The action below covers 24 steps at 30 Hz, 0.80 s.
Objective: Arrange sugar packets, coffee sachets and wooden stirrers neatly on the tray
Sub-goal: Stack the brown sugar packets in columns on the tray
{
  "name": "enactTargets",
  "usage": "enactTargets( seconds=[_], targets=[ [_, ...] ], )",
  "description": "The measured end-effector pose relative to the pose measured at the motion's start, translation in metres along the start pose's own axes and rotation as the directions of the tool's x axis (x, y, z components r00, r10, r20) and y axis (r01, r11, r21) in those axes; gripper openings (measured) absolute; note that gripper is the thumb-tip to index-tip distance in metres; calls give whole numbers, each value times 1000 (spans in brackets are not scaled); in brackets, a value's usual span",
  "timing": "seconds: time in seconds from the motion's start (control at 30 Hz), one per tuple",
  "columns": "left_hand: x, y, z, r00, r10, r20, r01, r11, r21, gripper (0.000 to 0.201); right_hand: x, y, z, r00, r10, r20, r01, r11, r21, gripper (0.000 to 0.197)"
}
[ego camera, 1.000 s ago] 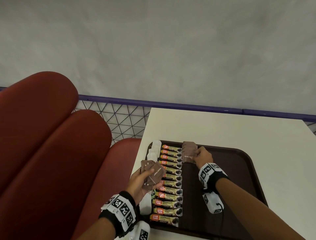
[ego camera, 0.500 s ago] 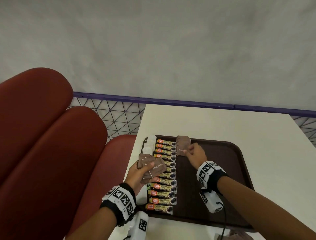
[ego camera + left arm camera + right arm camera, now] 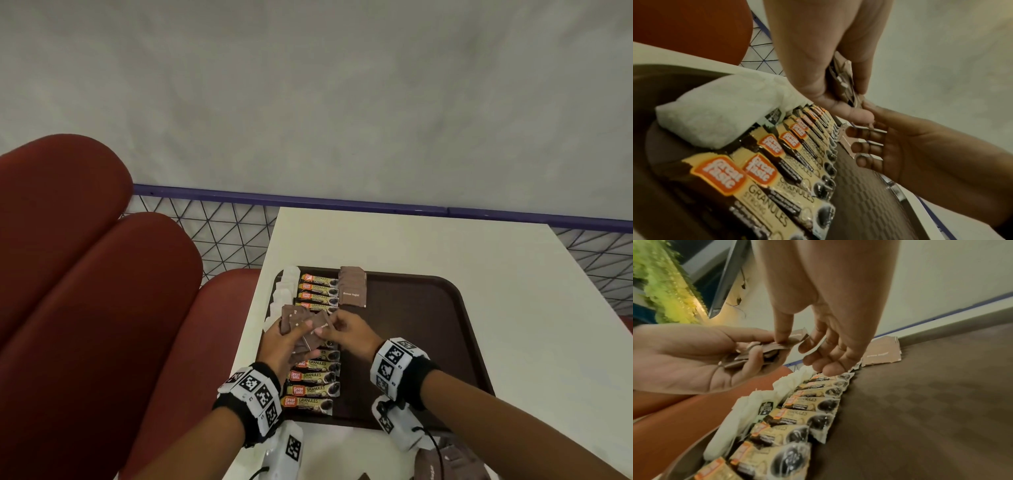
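While a fan of brown sugar packets (image 3: pixel 297 323) is gripped in the left hand (image 3: pixel 279 346), one packet is being pinched off by the right hand (image 3: pixel 346 330), brought back from the far pile (image 3: pixel 352 287); another placement looks imminent. Coffee sachets (image 3: pixel 313 377) lie in a near-to-far column on the tray (image 3: pixel 428 342), long axes left-right.

Café or canteen seating area: a red padded booth seat (image 3: pixel 85 274) is flanking a white table (image 3: pixel 428 246), which is bearing a brown serving tray (image 3: pixel 428 325) beside a purple-railed mesh partition (image 3: pixel 212 233).
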State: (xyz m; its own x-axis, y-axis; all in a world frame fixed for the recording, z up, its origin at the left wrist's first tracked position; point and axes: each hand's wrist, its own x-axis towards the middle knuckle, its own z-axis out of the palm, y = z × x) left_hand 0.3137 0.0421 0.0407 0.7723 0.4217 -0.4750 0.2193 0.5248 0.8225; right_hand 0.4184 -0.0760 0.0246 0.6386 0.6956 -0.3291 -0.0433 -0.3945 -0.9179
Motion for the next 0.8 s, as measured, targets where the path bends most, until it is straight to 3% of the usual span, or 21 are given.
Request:
enactTargets(
  seconds=[0.17,0.27,0.33,0.53,0.63,0.8],
  targets=[
    [1,2,0,999,-40,-13,39,997,-64,28,5,-7,-21,986,53,-156,-36,993,113,27],
    [1,5,-5,998,-62,-31,58,993,-103,26,11,-8,-41,939,95,-332,-32,981,190,33],
    [1,7,-9,997,-62,-36,58,993,-106,21,14,-8,-53,922,120,-368,-49,979,198,28],
    [1,11,-16,997,-63,-53,57,993,-106,16,25,-4,-76,918,91,-387,-192,954,-231,15],
    [2,13,-17,997,-64,-53,58,993,-102,16,32,-3,-78,937,96,-336,-207,928,-311,13],
    [4,16,-20,994,-91,-59,84,989,-125,16,45,-1,-72,944,102,-314,-237,873,-427,29]
  ],
)
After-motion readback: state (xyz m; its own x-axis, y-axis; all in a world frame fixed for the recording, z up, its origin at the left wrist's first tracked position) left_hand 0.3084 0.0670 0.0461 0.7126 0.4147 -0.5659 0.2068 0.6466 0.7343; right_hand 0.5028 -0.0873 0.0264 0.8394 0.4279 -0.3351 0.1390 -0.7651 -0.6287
